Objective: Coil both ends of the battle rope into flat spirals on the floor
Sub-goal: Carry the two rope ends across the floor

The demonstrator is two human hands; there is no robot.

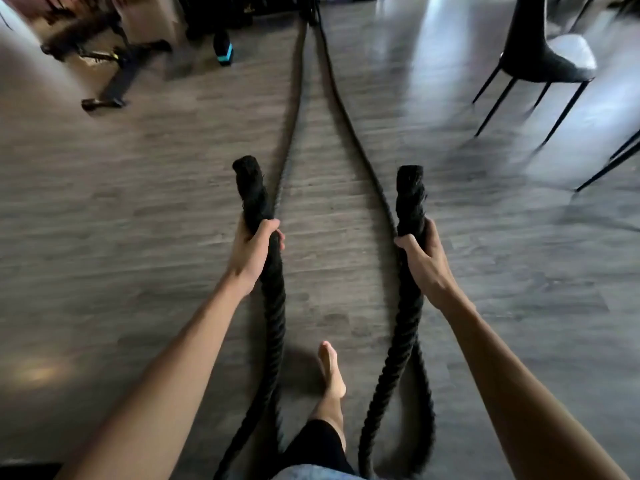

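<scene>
A thick black battle rope (294, 109) runs in two strands along the wooden floor from an anchor at the far top centre. My left hand (254, 252) grips the left rope end (251, 188), whose wrapped tip points up and forward. My right hand (424, 261) grips the right rope end (410, 195) the same way. Below each hand the rope hangs down in a loop near my legs and doubles back along the floor. No part of the rope is coiled.
My bare foot (330, 368) steps on the floor between the two strands. A dark chair (540, 46) with thin legs stands at the right. A black exercise bench frame (110, 64) and a dumbbell with a teal band (223, 46) sit at the upper left.
</scene>
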